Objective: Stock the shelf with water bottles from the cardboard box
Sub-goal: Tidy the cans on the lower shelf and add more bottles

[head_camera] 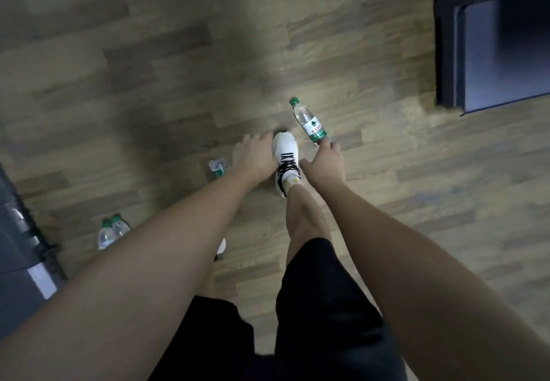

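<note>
You stood over a wood-grain plank floor (387,202), with a dark shelf unit (491,53) at the upper right and a grey, blurred object (18,246) at the left edge. Water bottles lay scattered on the planks: 2 clear ones with green caps (111,231) lay side by side at the lower left, and another bottle (217,167) lay partly hidden behind your left wrist. Your white sneaker (285,160), laced in black, sat between your 2 hands, and black shorts (327,306) covered your thighs.

Your left hand (254,154) reached down with its fingers fairly straight and spread, holding nothing, its fingertips beside the toe of the sneaker. Your right hand (326,162) reached toward a clear plastic bottle (308,120) with a green cap and a white-and-green label; the bottle lay tilted on the floor, cap pointing away from you, well apart from the shelf unit. Your right fingers were loosely extended and met the bottle's base end, though whether they gripped it could not be told from this angle. The floor's finish looked matte, in mixed tan and grey boards
</note>
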